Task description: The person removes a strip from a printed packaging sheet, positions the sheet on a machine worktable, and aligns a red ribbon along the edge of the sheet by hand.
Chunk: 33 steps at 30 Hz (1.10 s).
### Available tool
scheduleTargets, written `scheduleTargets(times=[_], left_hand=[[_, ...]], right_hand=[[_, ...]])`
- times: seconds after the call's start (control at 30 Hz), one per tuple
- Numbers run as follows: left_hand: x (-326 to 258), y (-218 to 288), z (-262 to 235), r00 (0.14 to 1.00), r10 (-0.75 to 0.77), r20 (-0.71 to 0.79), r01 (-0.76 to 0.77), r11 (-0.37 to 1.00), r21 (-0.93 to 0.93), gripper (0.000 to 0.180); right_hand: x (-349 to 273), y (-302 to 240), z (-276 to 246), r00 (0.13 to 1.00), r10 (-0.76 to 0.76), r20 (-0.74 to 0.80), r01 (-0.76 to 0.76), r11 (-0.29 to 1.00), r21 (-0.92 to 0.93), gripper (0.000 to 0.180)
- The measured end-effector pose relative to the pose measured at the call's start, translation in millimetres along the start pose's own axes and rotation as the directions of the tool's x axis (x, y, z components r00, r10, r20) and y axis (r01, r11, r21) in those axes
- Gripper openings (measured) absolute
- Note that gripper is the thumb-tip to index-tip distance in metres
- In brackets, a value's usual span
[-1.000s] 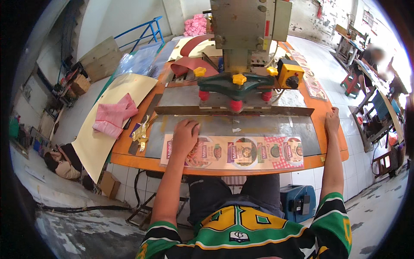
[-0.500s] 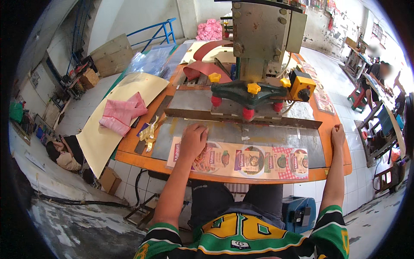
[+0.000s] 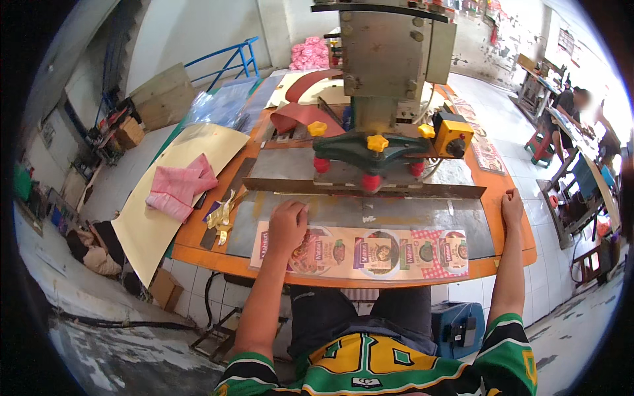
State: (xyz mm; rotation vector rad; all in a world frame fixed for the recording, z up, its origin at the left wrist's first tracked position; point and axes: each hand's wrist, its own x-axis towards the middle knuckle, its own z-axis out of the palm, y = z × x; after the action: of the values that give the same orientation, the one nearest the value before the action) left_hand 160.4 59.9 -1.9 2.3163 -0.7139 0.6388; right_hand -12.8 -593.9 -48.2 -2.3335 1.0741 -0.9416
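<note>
My left hand (image 3: 288,224) lies over the upper left part of a long printed strip (image 3: 347,263) with pictures of food bowls and a red checked patch. Its fingers are curled together, and the fingertips are hidden from above. The strip lies flat on a grey metal plate (image 3: 456,216) along the table's front edge. My right hand (image 3: 512,208) is closed at the right edge of the orange table (image 3: 505,247); whatever is inside it does not show. Beyond the strip stands a press (image 3: 376,156) with yellow and red knobs, behind a long metal bar (image 3: 422,191).
A yellow control box (image 3: 452,135) sits on the press. Pink cloth (image 3: 179,188) rests on a cream sheet (image 3: 142,234) at left, near gold scraps (image 3: 224,216). Printed strips (image 3: 487,155) lie along the far right edge. People sit at tables on the right; one person (image 3: 99,254) is low at left.
The whole view has tilted and shifted slightly. Both hands, the printed strip and the press keep their places relative to the table.
</note>
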Motion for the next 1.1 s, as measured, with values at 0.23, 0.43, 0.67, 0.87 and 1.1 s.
scheduleTargets(times=[0.23,0.43,0.67,0.87,1.1], left_hand=[[1,-5,3,1.0,0.015,0.003,-0.015,1.0,-0.001,0.013],[0,-7,6,0.999,-0.021,0.033,0.021,1.0,-0.004,0.017],[-1,-8,2,0.999,-0.016,0.052,0.015,1.0,0.009,0.018],[4,3,1,0.999,0.004,0.042,-0.005,1.0,0.015,0.021],[6,1,0,0.998,0.001,0.063,0.0,1.0,-0.007,0.02]], right_hand=[[8,16,10,0.995,-0.071,-0.076,0.065,0.995,-0.073,0.028],[-4,-3,-5,0.999,0.0,-0.04,0.001,0.999,0.04,0.029],[-11,-24,-19,0.997,0.072,-0.002,-0.072,0.997,0.041,0.031],[-13,-21,-19,0.994,0.111,0.015,-0.112,0.993,0.022,0.029],[-12,-25,-19,0.994,0.111,0.006,-0.112,0.993,0.033,0.026]])
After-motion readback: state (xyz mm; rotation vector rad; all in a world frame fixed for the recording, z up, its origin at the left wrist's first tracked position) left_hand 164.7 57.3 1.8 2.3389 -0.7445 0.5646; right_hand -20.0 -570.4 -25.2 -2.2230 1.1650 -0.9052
